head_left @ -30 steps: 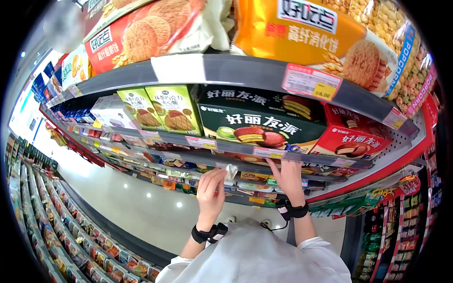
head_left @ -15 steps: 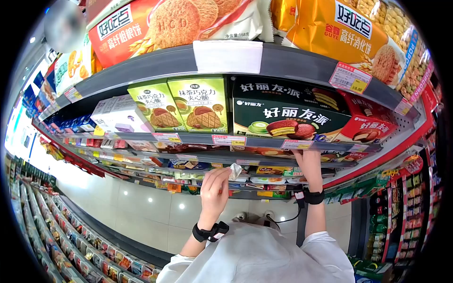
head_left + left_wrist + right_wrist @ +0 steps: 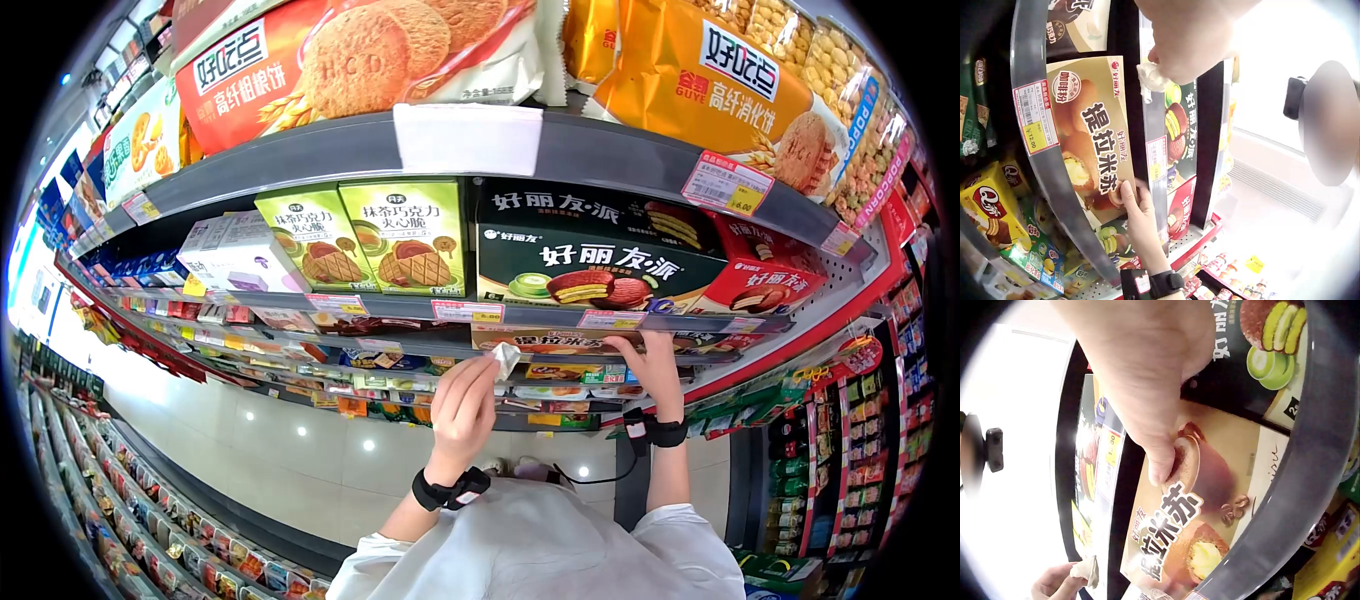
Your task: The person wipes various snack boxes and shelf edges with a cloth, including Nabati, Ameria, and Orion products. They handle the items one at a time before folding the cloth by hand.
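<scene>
My left hand point(image 3: 463, 410) pinches a crumpled white tissue point(image 3: 507, 358) between thumb and fingertips, in front of the shelf edge. My right hand point(image 3: 657, 370) grips a tan cake box point(image 3: 1094, 125) near its right end on the shelf below. Its thumb point(image 3: 1160, 464) lies on the printed front, over the coffee cup picture, while the other fingers are mostly hidden behind the box. Only a strip of this box shows under the upper shelf lip in the head view. Directly above stands a dark green cake box point(image 3: 590, 270).
Beside the green box are a red box point(image 3: 770, 265) and two light green biscuit boxes point(image 3: 405, 245). Grey shelf lips point(image 3: 330, 150) with price tags jut out. Biscuit bags point(image 3: 690, 85) lie on top. Another row of goods point(image 3: 150, 500) runs along the left.
The tan box now shows more below the shelf lip, and my right hand has come lower, its thumb in view. The tissue stays in my left hand. The head view has shifted.
</scene>
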Available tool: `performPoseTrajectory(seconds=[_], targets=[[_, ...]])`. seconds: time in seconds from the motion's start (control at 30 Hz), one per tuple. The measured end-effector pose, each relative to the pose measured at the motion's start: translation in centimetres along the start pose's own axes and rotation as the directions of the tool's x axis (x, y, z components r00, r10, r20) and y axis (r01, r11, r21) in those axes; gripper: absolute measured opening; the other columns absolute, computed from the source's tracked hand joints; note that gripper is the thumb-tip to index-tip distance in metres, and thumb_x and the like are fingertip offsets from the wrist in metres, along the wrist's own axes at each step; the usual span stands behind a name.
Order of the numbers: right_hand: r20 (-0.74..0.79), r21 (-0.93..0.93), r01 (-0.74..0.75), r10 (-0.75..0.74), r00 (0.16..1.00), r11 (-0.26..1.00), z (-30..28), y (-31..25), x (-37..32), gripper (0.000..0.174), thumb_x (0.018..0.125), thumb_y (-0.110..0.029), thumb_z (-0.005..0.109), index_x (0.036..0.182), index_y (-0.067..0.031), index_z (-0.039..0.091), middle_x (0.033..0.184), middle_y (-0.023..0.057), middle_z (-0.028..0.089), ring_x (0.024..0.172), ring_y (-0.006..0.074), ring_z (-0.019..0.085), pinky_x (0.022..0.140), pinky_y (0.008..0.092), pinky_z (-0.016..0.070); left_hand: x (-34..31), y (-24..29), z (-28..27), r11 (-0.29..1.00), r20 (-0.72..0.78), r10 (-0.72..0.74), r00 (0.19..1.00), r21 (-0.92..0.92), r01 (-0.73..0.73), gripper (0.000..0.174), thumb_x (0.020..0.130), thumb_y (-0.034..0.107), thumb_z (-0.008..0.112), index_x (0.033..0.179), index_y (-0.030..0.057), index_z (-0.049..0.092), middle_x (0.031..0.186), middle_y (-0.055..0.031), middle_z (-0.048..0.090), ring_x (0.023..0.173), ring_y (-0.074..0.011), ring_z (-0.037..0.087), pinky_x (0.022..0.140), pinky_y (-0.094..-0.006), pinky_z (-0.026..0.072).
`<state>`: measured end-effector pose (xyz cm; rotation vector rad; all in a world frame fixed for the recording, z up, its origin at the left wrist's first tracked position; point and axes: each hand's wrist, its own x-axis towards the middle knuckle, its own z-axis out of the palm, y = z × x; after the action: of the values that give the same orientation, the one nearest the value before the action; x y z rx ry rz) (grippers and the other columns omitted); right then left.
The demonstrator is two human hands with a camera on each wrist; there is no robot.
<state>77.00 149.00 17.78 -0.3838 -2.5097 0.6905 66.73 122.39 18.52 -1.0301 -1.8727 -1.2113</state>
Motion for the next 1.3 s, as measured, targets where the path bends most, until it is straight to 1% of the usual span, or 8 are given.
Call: performPoseTrajectory(seconds=[0.33, 0.43, 0.53, 0.57, 0.73, 0.9, 1.1, 1.3], targets=[[-0.113, 0.066, 0.088, -0.081, 0.990, 0.994, 0.0, 1.1, -0.1, 0.044, 0.074, -0.034, 0.082, 0.102, -0.0034, 0.066, 0.104, 0.0170, 0.063, 0.101, 0.0367, 0.055, 0.093, 0.0437, 0.0413, 1.0, 0.4, 2.6, 0.986, -0.075, 0.029, 0.997, 0.167, -0.016, 0.030, 0.074, -0.015, 0.063, 0.101, -0.0037, 0.066, 0.102, -0.0139, 0.068, 0.094, -0.0322, 0.065, 0.079, -0.0382, 0.0547], [-0.152, 0.090, 0.063, -0.049, 0.987, 0.994, -0.3, 0.9, 0.1, 0.044, 0.073, -0.035, 0.082, 0.099, -0.0026, 0.068, 0.101, 0.0166, 0.064, 0.099, 0.0363, 0.056, 0.090, 0.0437, 0.0426, 0.6, 0.9, 3.7, 0.989, -0.045, 0.006, 0.999, 0.148, 0.001, 0.031, 0.073, -0.016, 0.063, 0.101, -0.0036, 0.066, 0.103, -0.0135, 0.067, 0.096, -0.0316, 0.065, 0.081, -0.0386, 0.0538], [0.049, 0.192, -0.071, 0.063, 0.997, 0.979, -1.3, 0.4, 0.9, 0.042, 0.071, -0.031, 0.085, 0.093, -0.0004, 0.068, 0.094, 0.0148, 0.066, 0.091, 0.0324, 0.061, 0.083, 0.0406, 0.0465, 0.1, 1.0, 5.1, 0.992, 0.010, 0.009, 1.000, 0.122, -0.010, 0.034, 0.072, -0.015, 0.063, 0.104, -0.0038, 0.066, 0.104, -0.0131, 0.067, 0.097, -0.0315, 0.065, 0.082, -0.0398, 0.0536], [-0.086, 0.079, 0.125, -0.118, 0.989, 0.989, -0.8, 1.0, 1.1, 0.038, 0.071, -0.031, 0.084, 0.090, -0.0011, 0.069, 0.087, 0.0126, 0.067, 0.082, 0.0306, 0.063, 0.076, 0.0397, 0.0479, -0.1, 1.1, 5.9, 0.994, 0.026, 0.014, 1.000, 0.104, -0.017, 0.035, 0.072, -0.014, 0.064, 0.104, -0.0035, 0.066, 0.104, -0.0130, 0.067, 0.098, -0.0313, 0.065, 0.082, -0.0397, 0.0534], [0.029, 0.292, -0.028, 0.021, 0.999, 0.956, -1.2, 0.5, 1.6, 0.032, 0.072, -0.026, 0.083, 0.089, -0.0017, 0.070, 0.083, 0.0098, 0.069, 0.074, 0.0273, 0.064, 0.072, 0.0375, 0.0487, -1.1, 2.3, 9.1, 0.995, 0.034, -0.024, 0.999, 0.099, 0.021, 0.030, 0.072, -0.012, 0.070, 0.099, 0.0000, 0.070, 0.095, -0.0103, 0.068, 0.090, -0.0274, 0.065, 0.079, -0.0351, 0.0539], [0.027, 0.269, 0.003, -0.010, 1.000, 0.963, -1.2, 1.3, 1.3, 0.039, 0.074, -0.031, 0.082, 0.097, -0.0024, 0.069, 0.091, 0.0127, 0.071, 0.083, 0.0308, 0.067, 0.074, 0.0366, 0.0516, -1.0, 4.1, 11.2, 0.994, 0.149, 0.070, 0.986, -0.092, -0.056, 0.032, 0.070, -0.012, 0.069, 0.100, -0.0013, 0.070, 0.095, -0.0099, 0.067, 0.090, -0.0267, 0.065, 0.079, -0.0355, 0.0542], [0.008, 0.338, 0.059, -0.065, 0.998, 0.939, -1.1, 1.7, 1.2, 0.038, 0.072, -0.030, 0.084, 0.096, -0.0031, 0.070, 0.090, 0.0102, 0.072, 0.082, 0.0265, 0.068, 0.074, 0.0344, 0.0520, -1.4, 5.1, 10.3, 0.993, 0.216, 0.100, 0.971, -0.080, -0.085, 0.031, 0.070, -0.012, 0.069, 0.099, -0.0015, 0.070, 0.098, -0.0098, 0.067, 0.089, -0.0265, 0.065, 0.077, -0.0347, 0.0548], [-0.027, 0.318, 0.042, -0.035, 0.999, 0.947, -0.9, 1.8, 1.1, 0.039, 0.066, -0.029, 0.089, 0.087, -0.0017, 0.070, 0.085, 0.0077, 0.069, 0.077, 0.0233, 0.065, 0.075, 0.0337, 0.0500, -1.0, 3.5, 5.1, 0.978, -0.027, 0.160, 0.987, 0.143, -0.154, 0.028, 0.069, -0.015, 0.067, 0.094, -0.0022, 0.070, 0.098, -0.0126, 0.068, 0.086, -0.0285, 0.067, 0.073, -0.0348, 0.0555]])
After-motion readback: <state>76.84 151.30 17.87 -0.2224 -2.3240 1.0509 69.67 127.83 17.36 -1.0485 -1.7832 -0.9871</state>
